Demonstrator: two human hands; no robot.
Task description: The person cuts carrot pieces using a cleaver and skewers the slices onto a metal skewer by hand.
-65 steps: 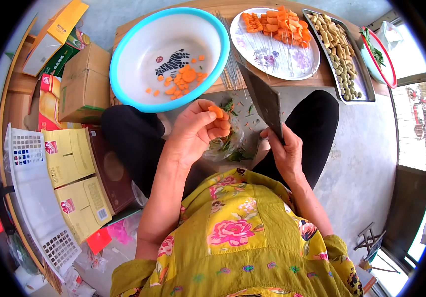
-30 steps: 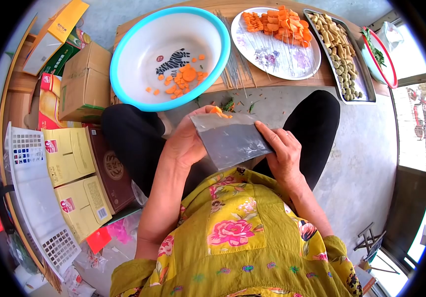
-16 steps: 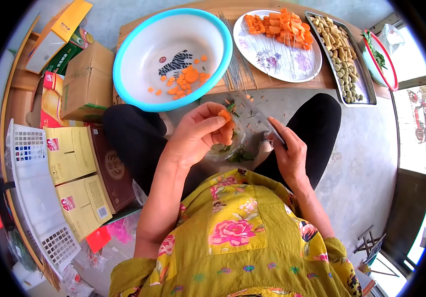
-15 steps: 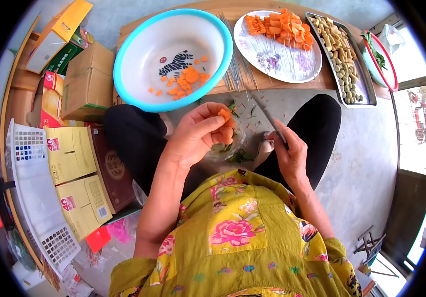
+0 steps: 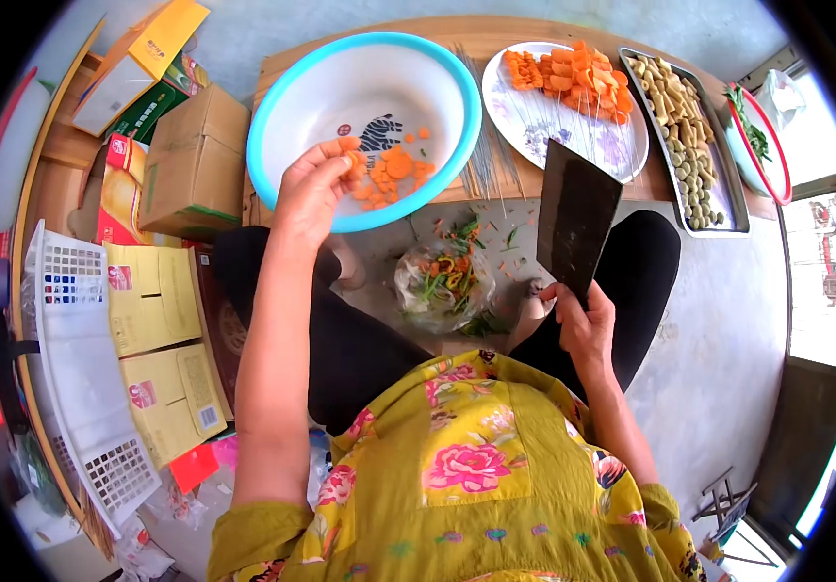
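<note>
My left hand (image 5: 309,194) is closed on some orange carrot slices (image 5: 351,155), held over the near left side of a white basin (image 5: 292,126) with a blue rim. Inside the basin lie more carrot pieces (image 5: 397,165), close to a zebra print. In my right hand (image 5: 585,325) is the handle of a dark, wide-bladed cleaver (image 5: 578,213), its blade pointing away from me above my right knee. Between my legs, a clear plastic bag (image 5: 444,287) on the floor contains vegetable scraps.
Thin metal skewers (image 5: 481,155) lie beside the basin on the wooden table (image 5: 524,184). A white plate (image 5: 510,121) bears skewered carrots, and a metal tray (image 5: 721,218) holds skewered pale and green pieces. Cardboard boxes (image 5: 195,160) and a white crate (image 5: 78,359) stand at left.
My left hand has moved forward and left with carrot slices, from above my lap to over the basin. The cleaver has turned so its broad side faces me.
</note>
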